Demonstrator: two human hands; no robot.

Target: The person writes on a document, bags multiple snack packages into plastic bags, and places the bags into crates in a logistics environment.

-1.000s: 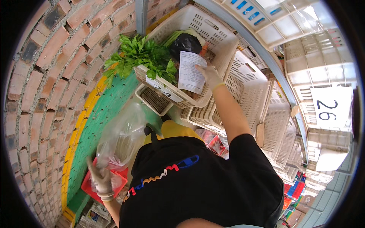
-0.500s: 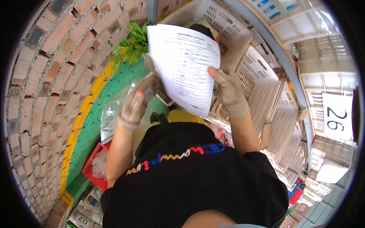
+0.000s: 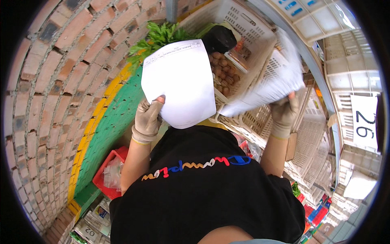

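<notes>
My left hand, in a pale work glove with a bare thumb tip, pinches the lower left edge of a white printed sheet. A few printed lines run along its top; most of it is blank. On the right, my gloved right hand grips another paper sheet, which is tilted and smeared by motion. Between the two sheets, a white plastic crate shows brown round produce and a black plastic bag. Leafy greens stick out behind the left sheet.
A brick wall with a green and yellow lower band curves along the left. Several perforated white crates line the right, beside a grey metal post. A red bin with clear plastic bags stands low at the left.
My right hand has moved right, carrying a sheet away from the other one. My left hand now holds a mostly blank sheet, and the crate's contents have come into view between the papers.
</notes>
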